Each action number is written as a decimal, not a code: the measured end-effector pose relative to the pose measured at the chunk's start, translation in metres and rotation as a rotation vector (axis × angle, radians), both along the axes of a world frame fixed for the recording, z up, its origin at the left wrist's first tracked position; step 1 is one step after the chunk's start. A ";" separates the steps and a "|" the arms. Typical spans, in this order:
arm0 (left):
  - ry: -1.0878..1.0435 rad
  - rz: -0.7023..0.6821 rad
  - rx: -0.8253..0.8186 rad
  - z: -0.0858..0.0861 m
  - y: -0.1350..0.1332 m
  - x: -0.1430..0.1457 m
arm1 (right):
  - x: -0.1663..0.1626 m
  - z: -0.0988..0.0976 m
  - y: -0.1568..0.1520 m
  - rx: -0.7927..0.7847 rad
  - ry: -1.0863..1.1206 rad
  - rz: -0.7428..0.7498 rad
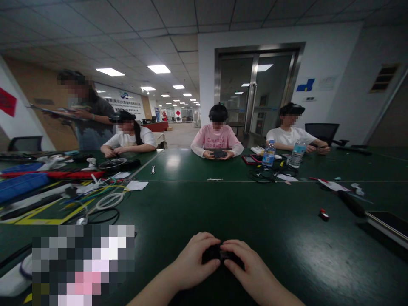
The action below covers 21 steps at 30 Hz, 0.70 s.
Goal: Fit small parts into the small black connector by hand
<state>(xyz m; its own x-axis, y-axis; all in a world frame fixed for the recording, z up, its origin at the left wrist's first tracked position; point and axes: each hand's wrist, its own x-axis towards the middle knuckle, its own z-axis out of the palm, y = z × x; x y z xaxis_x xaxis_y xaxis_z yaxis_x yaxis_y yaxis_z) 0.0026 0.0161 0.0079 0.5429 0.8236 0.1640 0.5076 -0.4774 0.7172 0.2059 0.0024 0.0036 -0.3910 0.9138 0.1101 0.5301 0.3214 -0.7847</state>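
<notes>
Low in the middle of the head view, both hands meet around a small black object (223, 254). Its kind cannot be made out, since it is dark and the fingers cover most of it. My left hand (197, 259) grips its left side, with thumb in front and fingers curled over the far edge. On the other side, my right hand (247, 261) holds it the same way, thumb and fingers closed on it. The object is at or just above the dark green table (178, 208); which of the two is unclear.
Cables (110, 199), a blue tray (22, 187) and tools crowd the left side. A small red item (324, 214) and a pan-like object (387, 225) lie right. Water bottles (268, 154) stand farther back; a wrench (153, 169) lies farther off. Several people sit or stand across.
</notes>
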 end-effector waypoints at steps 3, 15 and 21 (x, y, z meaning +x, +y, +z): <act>0.010 0.002 0.010 0.000 0.000 0.000 | 0.000 0.000 0.000 0.010 0.008 0.002; 0.046 0.000 0.003 0.003 -0.002 0.002 | 0.000 -0.002 -0.001 0.027 0.004 0.014; 0.040 -0.002 0.014 0.002 -0.002 0.001 | 0.000 -0.001 0.000 0.016 0.006 0.015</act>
